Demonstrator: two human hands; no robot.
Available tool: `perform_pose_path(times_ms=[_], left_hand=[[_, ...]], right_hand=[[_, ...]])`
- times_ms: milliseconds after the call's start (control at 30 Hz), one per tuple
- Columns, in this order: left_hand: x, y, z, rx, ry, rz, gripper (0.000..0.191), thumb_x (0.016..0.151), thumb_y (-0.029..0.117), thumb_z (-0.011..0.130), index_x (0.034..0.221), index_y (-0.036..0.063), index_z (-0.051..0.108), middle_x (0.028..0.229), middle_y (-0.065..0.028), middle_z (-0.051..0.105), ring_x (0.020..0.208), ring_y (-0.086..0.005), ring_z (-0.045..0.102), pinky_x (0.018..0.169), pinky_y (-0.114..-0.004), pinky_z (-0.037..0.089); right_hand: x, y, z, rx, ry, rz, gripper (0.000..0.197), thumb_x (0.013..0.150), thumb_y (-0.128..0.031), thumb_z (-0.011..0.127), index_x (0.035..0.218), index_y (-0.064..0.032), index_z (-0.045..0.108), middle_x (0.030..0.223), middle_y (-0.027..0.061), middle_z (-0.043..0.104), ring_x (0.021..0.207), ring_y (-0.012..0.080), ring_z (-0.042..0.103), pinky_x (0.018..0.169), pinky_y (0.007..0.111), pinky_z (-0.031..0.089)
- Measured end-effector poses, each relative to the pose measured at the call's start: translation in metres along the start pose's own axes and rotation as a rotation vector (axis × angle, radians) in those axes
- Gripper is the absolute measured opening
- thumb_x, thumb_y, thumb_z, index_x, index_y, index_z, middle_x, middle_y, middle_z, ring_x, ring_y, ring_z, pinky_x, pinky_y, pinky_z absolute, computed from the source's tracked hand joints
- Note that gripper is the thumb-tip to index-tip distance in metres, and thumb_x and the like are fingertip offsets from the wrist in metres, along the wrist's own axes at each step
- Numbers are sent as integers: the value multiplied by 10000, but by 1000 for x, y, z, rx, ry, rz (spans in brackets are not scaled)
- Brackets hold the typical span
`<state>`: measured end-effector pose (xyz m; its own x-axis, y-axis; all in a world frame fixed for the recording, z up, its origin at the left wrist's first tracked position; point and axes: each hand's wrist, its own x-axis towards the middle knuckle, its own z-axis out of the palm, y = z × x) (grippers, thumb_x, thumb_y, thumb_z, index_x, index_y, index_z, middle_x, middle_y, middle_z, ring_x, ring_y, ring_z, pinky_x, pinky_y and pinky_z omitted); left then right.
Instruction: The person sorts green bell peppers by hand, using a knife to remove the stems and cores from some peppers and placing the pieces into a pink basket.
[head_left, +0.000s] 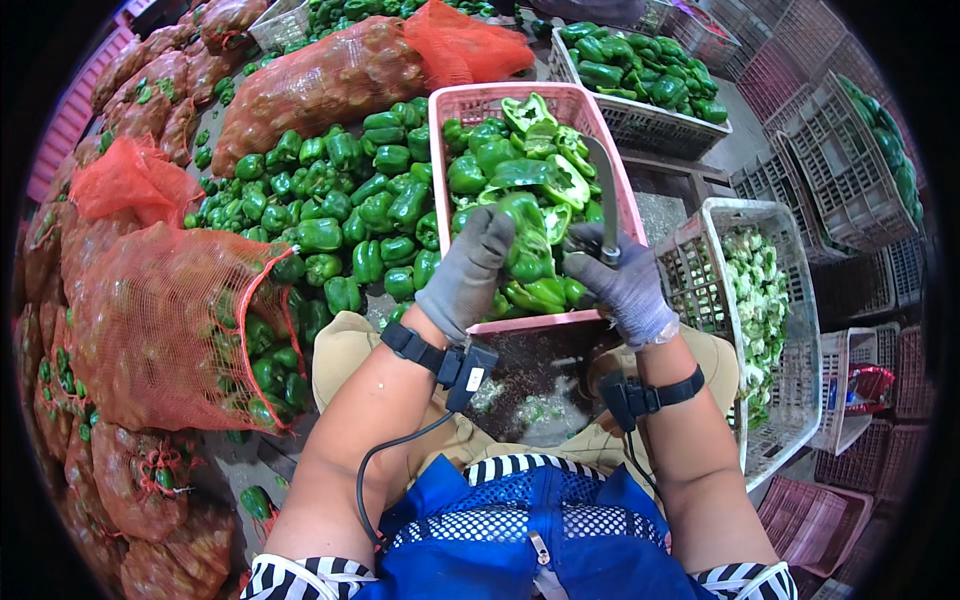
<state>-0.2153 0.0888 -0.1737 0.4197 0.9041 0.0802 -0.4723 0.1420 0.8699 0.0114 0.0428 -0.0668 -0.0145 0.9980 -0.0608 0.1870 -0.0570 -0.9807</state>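
Note:
My left hand, in a grey glove, grips a green bell pepper over a pink plastic crate. My right hand, gloved too, is closed around the handle of a knife whose curved blade points up and away from me. Its thumb side is close to the held pepper; whether they touch is unclear. In the crate lie whole peppers and cut ones, some with their pale insides showing.
Loose green peppers are heaped left of the crate. Red mesh sacks of peppers stand at the left. On the right is a white crate of pale green trimmings; another crate of peppers stands behind.

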Motion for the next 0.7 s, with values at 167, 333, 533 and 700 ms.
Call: perform_pose_path(times_ms=[167, 333, 533, 700], left_hand=[[0, 13, 38, -63, 137, -235, 398, 1101, 63, 534, 1493, 1, 527, 1327, -53, 627, 1163, -97, 588, 923, -238, 543], [-6, 18, 83, 826, 192, 206, 977, 777, 274, 975, 1557, 4, 453, 1458, -165, 565, 1267, -285, 624, 1126, -393, 513], [-9, 6, 68, 899, 106, 368, 1199, 644, 206, 1042, 1632, 75, 375, 1592, -179, 441, 1499, -323, 438, 1278, -428, 348], [-10, 4, 76, 724, 120, 264, 1160, 632, 151, 1068, 1597, 86, 428, 1563, -110, 503, 1477, -265, 473, 1260, -404, 380]], right_hand=[[7, 16, 7, -236, -234, 81, 560, 842, -290, 950, 1282, -19, 735, 965, 43, 756, 830, 114, 667, 738, 308, 567], [10, 23, 15, 184, -36, 232, 532, 903, -313, 917, 1276, 11, 720, 1019, 51, 764, 881, 134, 698, 796, 312, 582], [4, 6, 17, 455, -140, 385, 568, 951, -331, 866, 1380, -5, 683, 1189, 80, 753, 1044, 162, 703, 896, 319, 582], [0, 17, 17, 353, -100, 252, 540, 941, -318, 875, 1344, -4, 700, 1162, 63, 759, 998, 146, 697, 883, 305, 576]])
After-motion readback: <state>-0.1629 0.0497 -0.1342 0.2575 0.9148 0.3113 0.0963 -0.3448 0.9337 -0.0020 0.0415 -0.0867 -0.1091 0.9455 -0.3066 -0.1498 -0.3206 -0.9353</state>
